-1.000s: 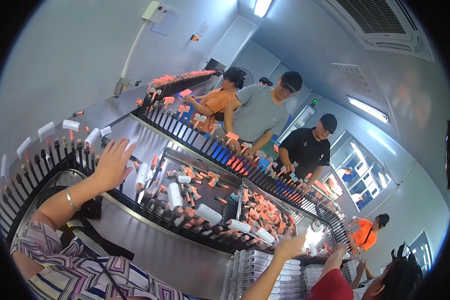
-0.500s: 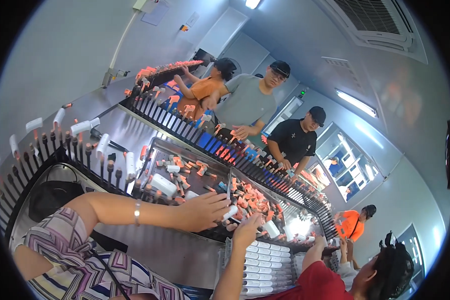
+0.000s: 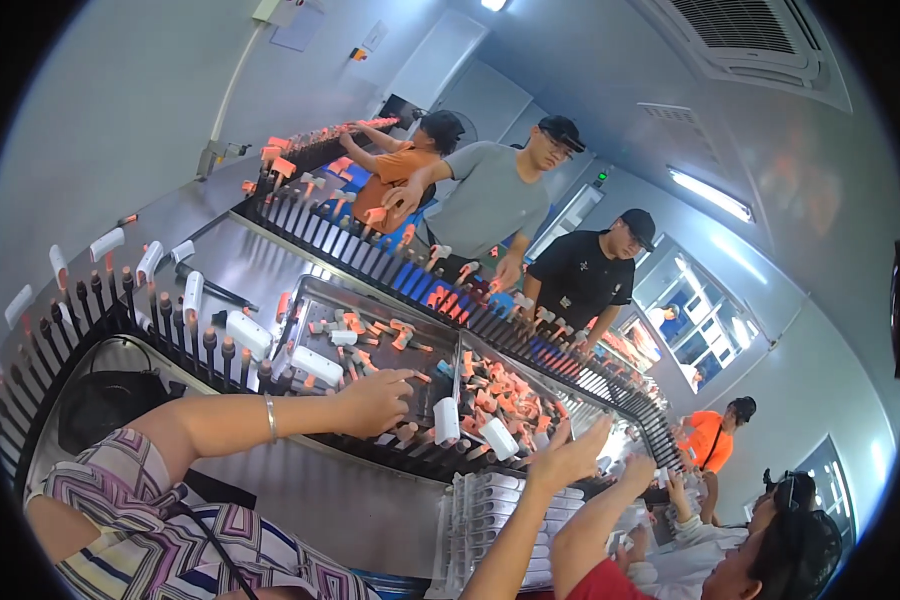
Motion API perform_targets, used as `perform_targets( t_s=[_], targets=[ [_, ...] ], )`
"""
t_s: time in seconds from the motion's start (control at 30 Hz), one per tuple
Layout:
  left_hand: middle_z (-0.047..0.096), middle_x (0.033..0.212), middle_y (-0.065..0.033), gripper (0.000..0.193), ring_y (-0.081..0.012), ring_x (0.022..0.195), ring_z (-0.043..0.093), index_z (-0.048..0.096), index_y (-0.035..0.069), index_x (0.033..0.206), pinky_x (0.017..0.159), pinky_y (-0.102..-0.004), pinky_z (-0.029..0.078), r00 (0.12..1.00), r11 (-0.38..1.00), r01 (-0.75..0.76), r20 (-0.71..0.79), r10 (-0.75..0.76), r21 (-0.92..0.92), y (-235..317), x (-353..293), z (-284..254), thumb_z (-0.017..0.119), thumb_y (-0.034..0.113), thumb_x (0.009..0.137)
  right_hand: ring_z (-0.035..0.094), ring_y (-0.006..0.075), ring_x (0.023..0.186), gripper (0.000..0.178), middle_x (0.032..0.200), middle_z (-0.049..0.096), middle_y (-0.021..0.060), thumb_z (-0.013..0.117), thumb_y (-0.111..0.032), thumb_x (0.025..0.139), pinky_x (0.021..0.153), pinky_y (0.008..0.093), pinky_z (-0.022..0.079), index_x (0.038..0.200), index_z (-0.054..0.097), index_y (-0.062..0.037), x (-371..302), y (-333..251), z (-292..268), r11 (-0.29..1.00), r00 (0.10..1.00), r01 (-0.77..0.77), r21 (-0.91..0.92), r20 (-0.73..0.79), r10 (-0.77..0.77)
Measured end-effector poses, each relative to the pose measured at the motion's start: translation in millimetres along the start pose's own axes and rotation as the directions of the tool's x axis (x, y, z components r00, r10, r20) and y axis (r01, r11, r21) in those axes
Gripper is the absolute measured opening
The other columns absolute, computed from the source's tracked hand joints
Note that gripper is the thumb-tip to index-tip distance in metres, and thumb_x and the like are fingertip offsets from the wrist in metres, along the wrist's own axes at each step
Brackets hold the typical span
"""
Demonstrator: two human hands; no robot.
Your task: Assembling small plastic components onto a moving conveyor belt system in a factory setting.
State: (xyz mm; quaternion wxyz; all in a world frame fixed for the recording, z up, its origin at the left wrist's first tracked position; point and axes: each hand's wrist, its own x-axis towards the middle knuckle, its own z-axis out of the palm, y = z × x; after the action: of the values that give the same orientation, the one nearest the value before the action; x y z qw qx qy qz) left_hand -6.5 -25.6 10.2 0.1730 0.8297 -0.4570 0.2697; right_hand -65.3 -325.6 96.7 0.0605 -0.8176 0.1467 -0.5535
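My left hand (image 3: 375, 403), with a bracelet on the wrist, hovers over the near row of dark upright pegs (image 3: 210, 340) beside a metal tray (image 3: 305, 290). Its fingers are slightly bent and apart, with nothing visible in them. A white plastic shell (image 3: 447, 422) stands on the near row just right of that hand, and a second white shell (image 3: 498, 438) leans next to it. Farther right, my right hand (image 3: 567, 458) is raised with thumb and fingers apart, above stacked white shells (image 3: 495, 500). I make out nothing in it.
The tray's sections hold small orange and grey parts (image 3: 510, 395). A far peg row (image 3: 380, 255) carries orange pieces, with several co-workers behind it. Close on my right, a red-sleeved co-worker's hand (image 3: 635, 475) reaches in beside mine. A black bag (image 3: 110, 405) lies at left.
My hands have moved apart: the left drew back leftward from the white shell, the right shifted right and up. Some white shells on the near row have shifted left. The red-sleeved arm has moved closer.
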Motion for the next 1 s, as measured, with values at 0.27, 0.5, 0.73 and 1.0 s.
perform_targets(
  t_s=[0.27, 0.5, 0.73, 1.0],
  targets=[
    [0.056, 0.119, -0.0131, 0.041, -0.0326, 0.131, 0.038, 0.064, 0.006, 0.108, 0.112, -0.0512, 0.025, 0.985, 0.962, 0.158, 0.032, -0.170, 0.221, -3.2, -30.3, -42.7, 0.062, 0.040, 0.086, 0.052, 0.0363, 0.118, 0.069, 0.122, 0.057, 0.0167, 0.071, -0.046, 0.078, 0.098, 0.0633, 0.035, 0.129, 0.048, -0.0054, -56.6, 39.6, 49.3, 0.992, 0.837, 0.090, -0.094, 0.546, -0.025],
    [0.049, 0.134, -0.0158, 0.058, -0.0314, 0.132, 0.040, 0.053, 0.001, 0.126, 0.112, -0.0454, 0.029, 0.975, 0.997, -0.050, -0.212, 0.062, 0.062, 46.6, 45.3, -51.0, 0.070, 0.034, 0.081, 0.049, 0.0319, 0.123, 0.057, 0.133, 0.053, 0.0156, 0.063, -0.036, 0.089, 0.098, 0.0489, 0.035, 0.133, 0.048, -0.0038, 8.0, 48.4, 22.6, 0.998, 1.000, -0.006, -0.065, -0.003, 0.005],
    [0.060, 0.093, -0.0121, 0.040, -0.0297, 0.097, 0.057, 0.059, 0.004, 0.093, 0.100, -0.0430, 0.039, 1.000, 0.998, 0.009, 0.000, -0.009, 0.062, 9.3, 48.3, 29.2, 0.067, 0.041, 0.080, 0.049, 0.0399, 0.111, 0.048, 0.108, 0.055, 0.0213, 0.077, -0.028, 0.073, 0.097, 0.0484, 0.038, 0.105, 0.055, 0.0005, -61.6, 46.3, 100.7, 0.973, 0.919, 0.225, 0.050, 0.321, -0.229],
    [0.053, 0.081, -0.0075, 0.024, -0.0254, 0.084, 0.055, 0.055, 0.009, 0.080, 0.079, -0.0395, 0.042, 0.962, 0.980, 0.129, -0.260, -0.086, 0.153, -14.0, 5.4, 14.6, 0.069, 0.028, 0.077, 0.047, 0.0393, 0.110, 0.048, 0.107, 0.054, 0.0202, 0.077, -0.025, 0.074, 0.095, 0.0481, 0.039, 0.106, 0.054, 0.0028, -82.8, -14.0, 87.5, 0.959, 0.927, 0.246, 0.140, 0.256, -0.275]
  ],
)
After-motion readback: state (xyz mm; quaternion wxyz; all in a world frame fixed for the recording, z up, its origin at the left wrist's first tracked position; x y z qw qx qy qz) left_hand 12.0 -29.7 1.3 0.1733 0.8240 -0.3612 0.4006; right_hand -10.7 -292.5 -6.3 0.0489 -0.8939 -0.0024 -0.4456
